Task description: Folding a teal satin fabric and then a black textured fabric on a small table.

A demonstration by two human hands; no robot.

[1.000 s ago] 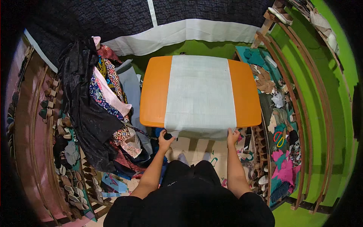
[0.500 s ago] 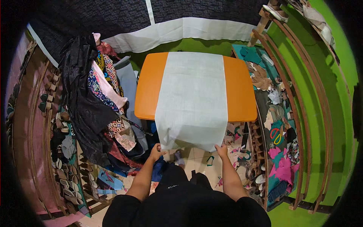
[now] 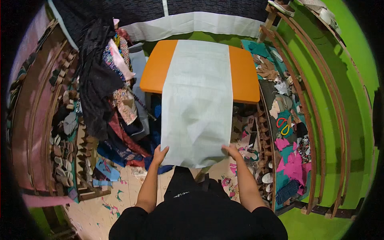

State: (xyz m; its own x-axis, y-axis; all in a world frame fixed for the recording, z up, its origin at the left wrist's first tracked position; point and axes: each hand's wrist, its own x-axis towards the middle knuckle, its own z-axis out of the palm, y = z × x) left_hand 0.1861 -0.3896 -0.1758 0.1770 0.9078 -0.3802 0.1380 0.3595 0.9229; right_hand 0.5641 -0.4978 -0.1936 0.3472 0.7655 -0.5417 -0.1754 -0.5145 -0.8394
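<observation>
A long pale grey-white cloth runs across the orange table and hangs off its near edge toward me. My left hand is closed on the cloth's near left edge, thumb on top. On the opposite edge, my right hand pinches the cloth in the same way. Between the hands the fabric sags in soft folds, and its near hem droops above my lap. The fingers under the cloth are hidden.
Left of the table hangs a heap of black and patterned fabrics. Wooden racks with shoes stand at both sides. On the right shelf lie red-and-yellow-handled scissors and pink scraps. Fabric bits litter the tiled floor.
Both hands have drawn the cloth toward me, so more of it hangs off the table's near edge. The view has shifted, and the table sits farther off.
</observation>
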